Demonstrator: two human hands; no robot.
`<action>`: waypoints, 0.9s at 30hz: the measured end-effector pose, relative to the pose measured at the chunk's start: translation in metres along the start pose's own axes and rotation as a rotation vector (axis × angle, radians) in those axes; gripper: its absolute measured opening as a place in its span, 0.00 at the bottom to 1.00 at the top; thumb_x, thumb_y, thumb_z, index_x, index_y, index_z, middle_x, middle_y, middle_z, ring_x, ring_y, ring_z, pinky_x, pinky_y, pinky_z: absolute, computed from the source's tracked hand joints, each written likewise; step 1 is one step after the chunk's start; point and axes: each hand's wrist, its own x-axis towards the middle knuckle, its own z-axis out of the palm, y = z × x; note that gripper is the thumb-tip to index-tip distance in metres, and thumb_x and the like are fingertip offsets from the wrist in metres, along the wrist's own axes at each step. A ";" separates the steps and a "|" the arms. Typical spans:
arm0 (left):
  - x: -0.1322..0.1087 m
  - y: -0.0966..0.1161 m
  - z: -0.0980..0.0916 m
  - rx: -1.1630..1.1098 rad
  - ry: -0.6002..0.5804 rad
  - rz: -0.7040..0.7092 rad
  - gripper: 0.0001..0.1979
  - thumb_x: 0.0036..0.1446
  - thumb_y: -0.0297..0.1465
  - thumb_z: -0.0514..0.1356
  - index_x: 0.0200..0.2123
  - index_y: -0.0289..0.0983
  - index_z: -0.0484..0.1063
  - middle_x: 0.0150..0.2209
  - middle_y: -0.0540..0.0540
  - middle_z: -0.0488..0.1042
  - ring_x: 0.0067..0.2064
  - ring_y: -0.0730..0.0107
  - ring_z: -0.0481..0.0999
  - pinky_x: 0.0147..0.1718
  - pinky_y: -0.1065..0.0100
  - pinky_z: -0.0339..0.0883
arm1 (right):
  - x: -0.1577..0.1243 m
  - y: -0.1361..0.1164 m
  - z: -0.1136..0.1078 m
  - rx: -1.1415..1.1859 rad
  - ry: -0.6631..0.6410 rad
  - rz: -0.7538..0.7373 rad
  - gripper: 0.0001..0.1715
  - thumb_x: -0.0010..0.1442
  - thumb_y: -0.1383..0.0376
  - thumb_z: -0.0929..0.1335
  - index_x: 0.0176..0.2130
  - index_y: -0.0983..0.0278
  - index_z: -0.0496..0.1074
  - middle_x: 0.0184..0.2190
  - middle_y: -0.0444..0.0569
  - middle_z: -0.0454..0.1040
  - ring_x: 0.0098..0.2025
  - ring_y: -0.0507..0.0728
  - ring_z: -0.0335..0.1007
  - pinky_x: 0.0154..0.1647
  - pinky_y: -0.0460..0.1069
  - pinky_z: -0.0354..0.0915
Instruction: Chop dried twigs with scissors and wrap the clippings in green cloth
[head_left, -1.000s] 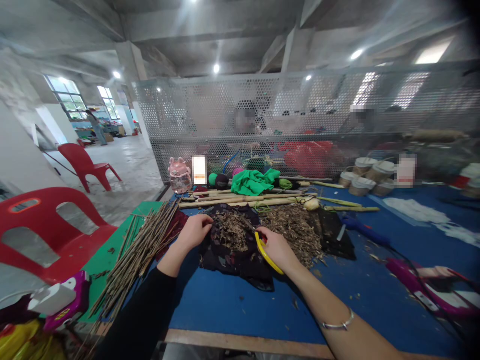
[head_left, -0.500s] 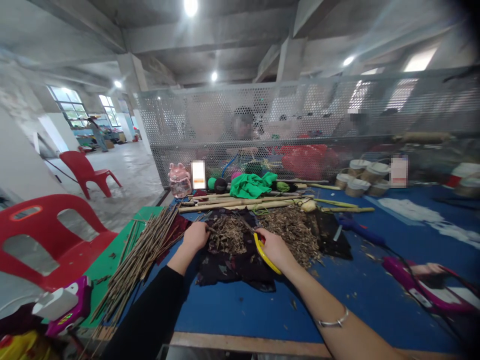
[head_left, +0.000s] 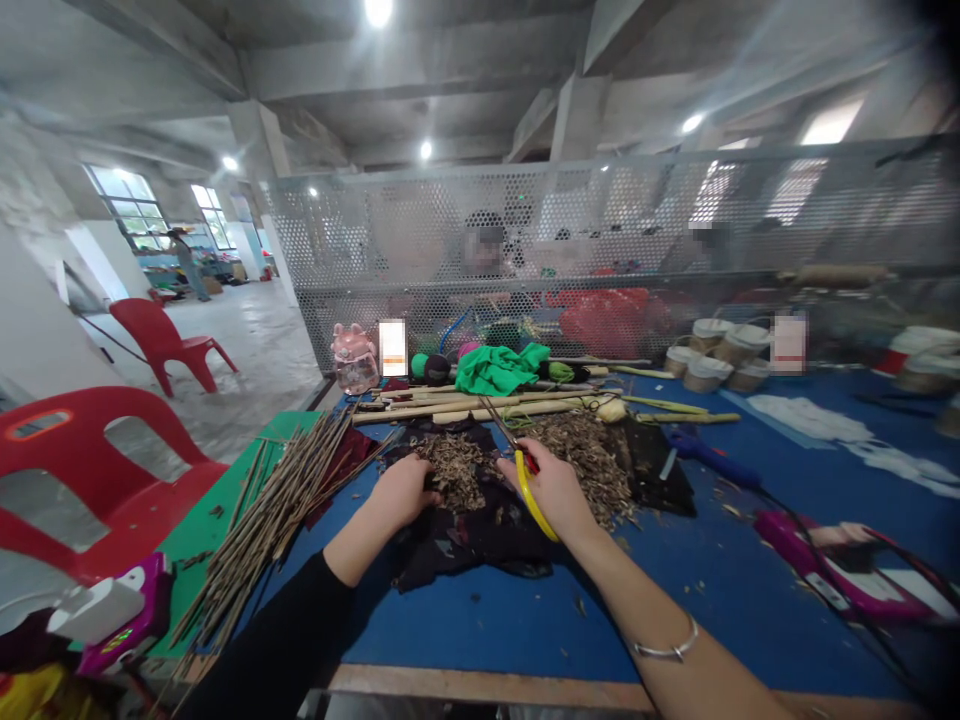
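Two bare hands work at a blue tabletop (head_left: 450, 628), and between them sits a small heap of dry stem pieces (head_left: 456, 478) on a dark patterned cloth (head_left: 476, 550), roughly midway between the left edge and the larger heap of dry stem pieces (head_left: 600, 480). The left hand (head_left: 405, 492) has dropped toward the near edge since half a second ago, and now rests against the left flank of the small heap. Its thumb stands apart from the bent fingers, but from here I cannot tell whether they pinch any of the pieces. Over on the other side, the right hand (head_left: 556, 490) has its fingers wrapped around the yellow-handled scissors (head_left: 531, 502), as before. What differs is the blades: they lay low over the heap, whereas now they slant up toward the tabletop's far edge, beyond the heap's right side. The small heap looks drawn in more tightly on its left than it did.

Along the left edge, the bundle of thin sticks (head_left: 262, 500) lies at a slant, where it was. Pale canes (head_left: 450, 408) run along the far side, with a crumpled green cloth (head_left: 501, 370) just behind them, and a pink bottle (head_left: 354, 362) stands by the far left corner.
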 end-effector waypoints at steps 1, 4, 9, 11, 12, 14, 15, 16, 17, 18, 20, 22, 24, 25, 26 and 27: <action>0.001 0.002 -0.002 0.020 -0.007 0.001 0.13 0.47 0.34 0.61 0.37 0.36 0.73 0.39 0.39 0.73 0.43 0.57 0.73 0.42 0.65 0.63 | -0.001 -0.001 0.000 0.033 0.010 -0.010 0.22 0.52 0.54 0.64 0.43 0.65 0.69 0.28 0.50 0.74 0.27 0.55 0.68 0.31 0.46 0.61; 0.008 0.004 -0.013 0.079 0.013 0.000 0.09 0.50 0.33 0.58 0.33 0.36 0.74 0.36 0.38 0.75 0.42 0.56 0.73 0.41 0.64 0.64 | -0.001 0.001 0.002 0.083 0.010 0.002 0.24 0.52 0.53 0.64 0.43 0.66 0.69 0.28 0.51 0.74 0.28 0.55 0.69 0.31 0.46 0.62; 0.025 0.004 -0.029 0.146 -0.072 0.045 0.17 0.43 0.35 0.60 0.39 0.38 0.73 0.40 0.37 0.74 0.42 0.51 0.73 0.39 0.61 0.65 | 0.002 0.009 0.007 0.104 0.004 0.018 0.24 0.51 0.53 0.65 0.43 0.66 0.69 0.30 0.51 0.75 0.30 0.55 0.70 0.32 0.46 0.62; 0.036 0.011 -0.032 0.140 -0.029 0.023 0.19 0.44 0.33 0.59 0.42 0.36 0.72 0.43 0.34 0.72 0.44 0.49 0.72 0.40 0.58 0.65 | 0.004 0.012 0.008 0.104 0.024 0.025 0.23 0.51 0.54 0.64 0.42 0.66 0.69 0.29 0.50 0.74 0.29 0.55 0.69 0.32 0.46 0.62; 0.043 0.017 -0.032 0.127 0.021 0.018 0.19 0.46 0.31 0.57 0.43 0.34 0.72 0.44 0.32 0.71 0.45 0.48 0.71 0.41 0.56 0.64 | 0.005 0.014 0.009 0.097 0.033 0.036 0.22 0.51 0.55 0.64 0.42 0.66 0.69 0.29 0.50 0.74 0.29 0.55 0.69 0.32 0.46 0.62; 0.057 0.033 -0.028 0.083 0.096 0.054 0.18 0.50 0.29 0.53 0.45 0.34 0.71 0.45 0.33 0.71 0.47 0.50 0.70 0.43 0.57 0.63 | 0.007 0.018 0.010 0.073 0.043 0.062 0.23 0.50 0.56 0.65 0.43 0.66 0.69 0.29 0.50 0.75 0.29 0.55 0.69 0.32 0.47 0.63; 0.064 0.042 -0.024 0.060 0.086 0.097 0.17 0.51 0.29 0.52 0.44 0.35 0.71 0.44 0.34 0.72 0.46 0.53 0.71 0.43 0.59 0.63 | 0.008 0.020 0.011 0.058 0.037 0.073 0.23 0.49 0.57 0.65 0.43 0.66 0.69 0.30 0.50 0.75 0.30 0.56 0.70 0.33 0.47 0.63; 0.070 0.050 -0.019 0.042 0.055 0.136 0.16 0.51 0.31 0.53 0.43 0.37 0.73 0.41 0.37 0.73 0.44 0.56 0.72 0.42 0.62 0.64 | 0.009 0.023 0.011 0.043 0.024 0.084 0.23 0.48 0.58 0.66 0.44 0.66 0.69 0.32 0.50 0.75 0.32 0.56 0.70 0.34 0.47 0.63; 0.075 0.058 -0.012 0.030 0.009 0.171 0.15 0.50 0.35 0.55 0.40 0.38 0.74 0.38 0.39 0.75 0.41 0.57 0.74 0.39 0.64 0.66 | 0.010 0.025 0.012 0.030 0.006 0.093 0.23 0.47 0.60 0.67 0.44 0.66 0.69 0.33 0.51 0.75 0.33 0.56 0.70 0.35 0.47 0.63; 0.079 0.064 -0.006 0.024 -0.041 0.197 0.15 0.46 0.39 0.59 0.37 0.38 0.76 0.35 0.40 0.76 0.38 0.57 0.75 0.37 0.65 0.67 | 0.011 0.026 0.012 0.020 -0.010 0.102 0.24 0.47 0.62 0.67 0.44 0.66 0.69 0.34 0.51 0.75 0.34 0.56 0.71 0.35 0.47 0.63; 0.083 0.070 0.007 0.004 -0.108 0.231 0.18 0.37 0.42 0.65 0.31 0.37 0.77 0.32 0.40 0.76 0.34 0.56 0.75 0.33 0.65 0.67 | 0.012 0.028 0.012 0.009 -0.029 0.113 0.24 0.46 0.64 0.67 0.45 0.67 0.69 0.35 0.52 0.75 0.35 0.56 0.71 0.36 0.47 0.63; 0.084 0.069 0.015 -0.020 -0.118 0.247 0.16 0.36 0.39 0.66 0.30 0.38 0.77 0.31 0.41 0.76 0.34 0.57 0.75 0.33 0.66 0.67 | 0.012 0.028 0.011 0.000 -0.023 0.112 0.24 0.47 0.64 0.67 0.45 0.66 0.68 0.36 0.52 0.75 0.36 0.57 0.71 0.37 0.47 0.63; 0.085 0.064 0.017 -0.043 -0.095 0.253 0.11 0.41 0.34 0.64 0.31 0.39 0.77 0.32 0.43 0.77 0.35 0.61 0.75 0.36 0.69 0.66 | 0.011 0.026 0.011 -0.008 -0.018 0.107 0.24 0.47 0.63 0.67 0.45 0.65 0.68 0.36 0.52 0.75 0.36 0.57 0.71 0.38 0.47 0.63; 0.085 0.060 0.016 -0.051 -0.085 0.256 0.10 0.43 0.33 0.63 0.32 0.39 0.77 0.32 0.44 0.77 0.35 0.62 0.75 0.36 0.70 0.65 | 0.010 0.025 0.011 -0.008 -0.025 0.108 0.24 0.47 0.62 0.67 0.45 0.65 0.68 0.36 0.52 0.75 0.36 0.57 0.71 0.38 0.47 0.63; 0.085 0.057 0.015 -0.059 -0.077 0.260 0.10 0.45 0.33 0.61 0.33 0.39 0.77 0.32 0.44 0.77 0.35 0.64 0.75 0.37 0.70 0.65 | 0.010 0.023 0.011 -0.005 -0.037 0.110 0.24 0.47 0.61 0.68 0.45 0.65 0.68 0.36 0.52 0.75 0.36 0.57 0.71 0.37 0.47 0.63; 0.085 0.053 0.013 -0.067 -0.071 0.266 0.10 0.47 0.33 0.60 0.34 0.39 0.77 0.32 0.44 0.77 0.35 0.65 0.75 0.36 0.71 0.65 | 0.009 0.021 0.011 -0.004 -0.053 0.113 0.24 0.47 0.60 0.68 0.45 0.65 0.68 0.36 0.52 0.75 0.36 0.58 0.71 0.37 0.47 0.63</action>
